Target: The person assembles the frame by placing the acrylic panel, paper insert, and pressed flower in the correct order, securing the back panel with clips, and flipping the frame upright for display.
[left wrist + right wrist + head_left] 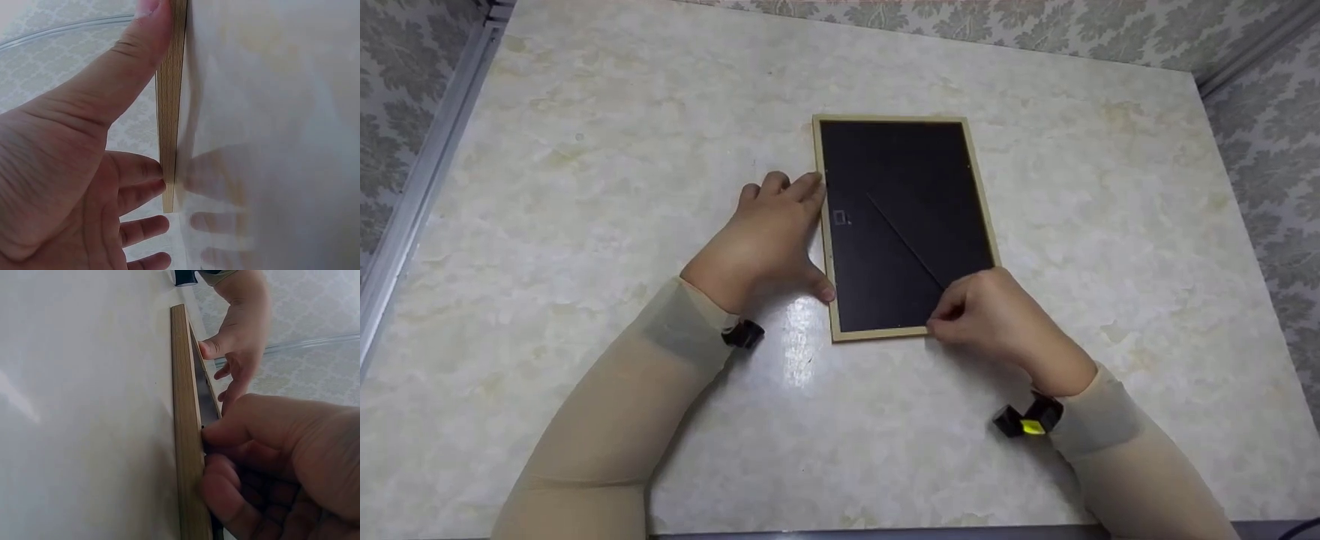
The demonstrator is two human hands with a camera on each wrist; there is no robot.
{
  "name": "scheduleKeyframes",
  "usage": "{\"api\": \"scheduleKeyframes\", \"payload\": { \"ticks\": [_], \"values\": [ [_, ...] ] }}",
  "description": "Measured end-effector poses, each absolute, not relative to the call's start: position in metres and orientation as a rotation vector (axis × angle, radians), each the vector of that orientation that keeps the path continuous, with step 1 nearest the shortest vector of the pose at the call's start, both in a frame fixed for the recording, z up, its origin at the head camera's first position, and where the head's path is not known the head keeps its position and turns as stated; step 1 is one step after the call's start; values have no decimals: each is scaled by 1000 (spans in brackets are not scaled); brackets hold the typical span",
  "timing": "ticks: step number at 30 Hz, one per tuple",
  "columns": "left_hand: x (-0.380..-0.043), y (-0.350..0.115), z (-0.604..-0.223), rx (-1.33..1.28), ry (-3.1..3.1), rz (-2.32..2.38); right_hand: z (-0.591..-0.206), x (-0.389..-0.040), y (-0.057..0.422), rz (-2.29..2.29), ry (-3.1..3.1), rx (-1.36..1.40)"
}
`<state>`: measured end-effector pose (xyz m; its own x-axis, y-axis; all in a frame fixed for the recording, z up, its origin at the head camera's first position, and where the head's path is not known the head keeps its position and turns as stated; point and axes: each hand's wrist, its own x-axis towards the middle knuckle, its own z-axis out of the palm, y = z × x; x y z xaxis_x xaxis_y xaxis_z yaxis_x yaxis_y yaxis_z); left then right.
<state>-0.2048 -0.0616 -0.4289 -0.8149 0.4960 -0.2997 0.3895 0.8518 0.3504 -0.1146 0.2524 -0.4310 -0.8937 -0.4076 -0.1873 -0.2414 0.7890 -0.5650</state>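
A picture frame (910, 332) with a thin light wooden border lies on the table, its black backing (915, 165) facing up. A thin dark line crosses the backing diagonally toward my right hand. My left hand (769, 232) rests along the frame's left side, thumb and fingers spread and touching the wooden edge (170, 95). At the lower right corner, my right hand (997, 319) has bent fingers and pinches at the frame's rim. In the right wrist view, the thumb and index finger (219, 492) meet beside the wooden rail (185, 399); what lies between their tips is hidden.
The pale marbled table (607, 135) extends around the frame on all sides. Patterned wallpaper (1035, 30) stands behind the table's far edge, and a metal rail (431, 172) runs along the left. Each wrist wears a small black camera (743, 334).
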Motion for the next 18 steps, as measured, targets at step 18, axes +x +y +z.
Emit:
{"api": "scheduleKeyframes", "payload": {
  "ticks": [18],
  "values": [
    [-202, -62, -426, 669, 2669, 357, -424, -138, 252, -730, 2478, -406]
  ]
}}
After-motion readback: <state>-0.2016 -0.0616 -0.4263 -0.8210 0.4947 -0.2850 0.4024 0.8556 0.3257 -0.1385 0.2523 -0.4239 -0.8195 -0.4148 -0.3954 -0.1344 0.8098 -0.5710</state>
